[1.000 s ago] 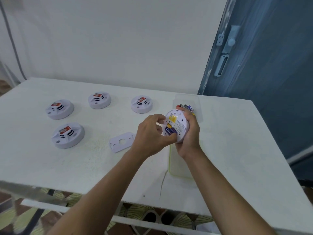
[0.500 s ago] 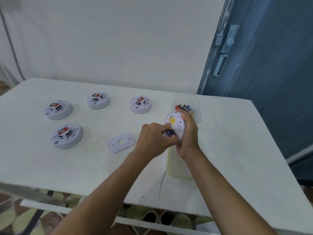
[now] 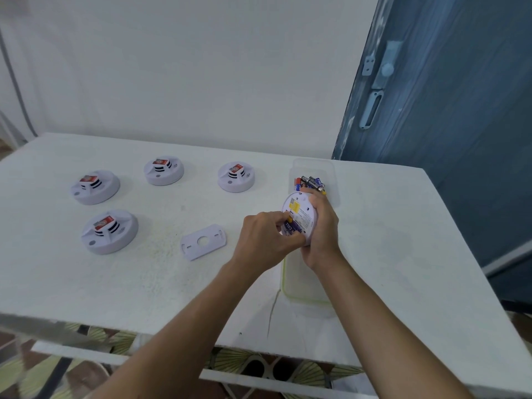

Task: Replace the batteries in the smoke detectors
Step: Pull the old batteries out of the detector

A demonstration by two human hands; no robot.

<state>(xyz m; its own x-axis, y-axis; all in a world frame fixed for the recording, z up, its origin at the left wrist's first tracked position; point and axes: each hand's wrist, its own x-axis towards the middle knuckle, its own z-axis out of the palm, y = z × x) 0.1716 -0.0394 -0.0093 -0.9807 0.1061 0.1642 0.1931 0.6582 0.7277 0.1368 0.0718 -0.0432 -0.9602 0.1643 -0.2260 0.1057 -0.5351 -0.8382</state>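
While the work goes on: each thing sits where it serves the battery swap, in my reading.
Right hand (image 3: 321,226): its grip is wrapped round the rim of the open smoke detector (image 3: 299,216), holding it off the table (image 3: 388,226) with the back turned toward the person, likely so the compartment can be seen.
Left hand (image 3: 266,237): grip pinched at the purple battery (image 3: 292,227) in the detector's back, thumb and finger pressed close; prying out or seating, I cannot tell.
Mounting plate (image 3: 203,241): flat on the table just left of the hands, off the detector so its back is reachable.
Spare batteries (image 3: 311,182): in a clear tray (image 3: 331,174) just beyond the held detector, within reach.
Other detectors (image 3: 109,231): four, face up, well apart to the left, probably waiting their turn.
Clear lid (image 3: 305,292): flat under the right wrist.
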